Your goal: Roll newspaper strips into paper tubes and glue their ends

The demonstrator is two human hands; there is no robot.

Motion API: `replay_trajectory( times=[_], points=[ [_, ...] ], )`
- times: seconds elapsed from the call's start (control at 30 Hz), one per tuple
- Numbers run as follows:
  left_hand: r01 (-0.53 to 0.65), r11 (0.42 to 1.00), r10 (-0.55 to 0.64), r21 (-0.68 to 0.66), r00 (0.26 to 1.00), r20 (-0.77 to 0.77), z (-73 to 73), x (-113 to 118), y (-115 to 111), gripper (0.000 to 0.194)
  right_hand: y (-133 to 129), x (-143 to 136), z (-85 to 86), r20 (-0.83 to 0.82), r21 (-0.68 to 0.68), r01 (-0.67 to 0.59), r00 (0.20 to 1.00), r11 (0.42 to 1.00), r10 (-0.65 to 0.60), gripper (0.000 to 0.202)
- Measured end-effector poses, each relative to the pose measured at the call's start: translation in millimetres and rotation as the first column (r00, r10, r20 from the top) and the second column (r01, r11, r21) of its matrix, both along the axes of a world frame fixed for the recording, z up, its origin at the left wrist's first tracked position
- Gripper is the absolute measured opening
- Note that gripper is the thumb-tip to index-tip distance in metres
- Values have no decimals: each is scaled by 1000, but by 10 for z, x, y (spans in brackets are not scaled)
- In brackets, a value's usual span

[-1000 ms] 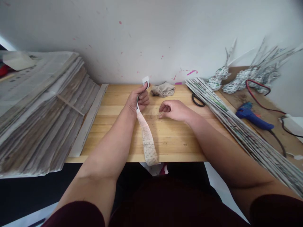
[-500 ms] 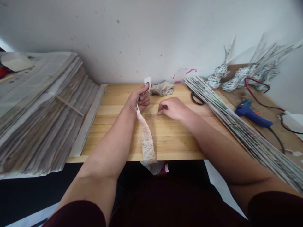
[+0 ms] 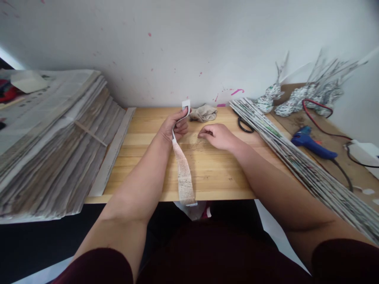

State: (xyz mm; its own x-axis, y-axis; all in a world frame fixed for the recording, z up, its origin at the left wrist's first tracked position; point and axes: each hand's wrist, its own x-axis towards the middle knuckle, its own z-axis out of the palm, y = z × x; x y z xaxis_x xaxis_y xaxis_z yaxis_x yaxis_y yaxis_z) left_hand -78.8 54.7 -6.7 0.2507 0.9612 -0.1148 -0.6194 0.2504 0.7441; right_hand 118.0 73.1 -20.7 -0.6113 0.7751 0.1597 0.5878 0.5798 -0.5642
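Note:
A long strip of printed paper (image 3: 184, 173) runs from my left hand (image 3: 174, 125) down to the table's front edge, its lower end hanging slightly past it. The fingers of my left hand are closed on the strip, and its white upper end sticks up above the thumb. My right hand (image 3: 217, 136) is to the right, over the wooden table (image 3: 213, 181), apart from the strip. Its fingers are curled with the fingertips together; whether anything small is between them cannot be made out. Behind the hands lies a crumpled beige cloth (image 3: 204, 113).
At left stands a tall stack of newspaper (image 3: 68, 150) beside a flat strip (image 3: 114, 152). Rolled paper sticks (image 3: 284, 154) lie diagonally at right, over black-handled scissors (image 3: 245, 125). Beyond are a blue glue gun (image 3: 314, 146), a red cable (image 3: 316, 108) and wrapped paper figures (image 3: 296, 100).
The view has shifted slightly. The fingers of my right hand have closed a little more. My left hand keeps its hold on the strip, with the thumb slightly moved.

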Motion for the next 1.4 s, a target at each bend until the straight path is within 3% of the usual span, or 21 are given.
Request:
replay_trajectory(
  times=[0.1, 0.2, 0.27, 0.4, 0.53, 0.73, 0.93, 1.1, 1.27, 1.33, 1.4],
  points=[
    [10, 1000, -10, 8, 1000, -1, -9, 0, 3, 26, -15, 31, 12, -34, -97, -57, 998, 994, 54, 8],
    [14, 1000, -14, 5, 1000, -6, -11, 3, 4, 23, -42, 7, 22, -9, -137, -30, 1000, 990, 29, 17],
    [11, 1000, -11, -4, 1000, -12, -12, 4, 5, 21, -49, -29, 22, 17, -115, 5, 1000, 993, -3, 18],
    [3, 1000, -4, -14, 1000, -24, -21, 6, 7, 19, -24, -101, 12, 62, -18, 11, 998, 1000, -10, 2],
    [-1, 1000, 1, -5, 1000, -25, -29, 2, 7, 19, 2, -103, 31, 86, 21, 13, 996, 1000, -15, 3],
    [-2, 1000, 1, -17, 1000, -25, -31, -7, 9, 16, 8, -25, 105, 35, -185, -23, 999, 982, 30, 18],
    [1, 1000, -1, -14, 1000, -25, -31, 3, 2, 15, 21, -108, 81, 100, -50, -4, 995, 999, 9, 5],
    [23, 1000, -23, -1, 1000, -22, -18, 1, -9, 18, 18, -105, -4, 49, 9, 34, 998, 999, -34, 2],
    [60, 998, -61, 24, 998, 21, -16, -22, -17, 22, 45, -14, -75, -162, 54, 125, 980, 991, -114, 29],
    [60, 998, -61, 28, 998, 34, -18, -30, -21, 22, 10, -26, -101, -78, 110, 65, 995, 992, -57, 39],
    [52, 998, -53, 17, 998, 35, -17, -34, -26, 21, -95, -60, -125, 113, 136, -56, 993, 989, 41, 55]
  ],
)
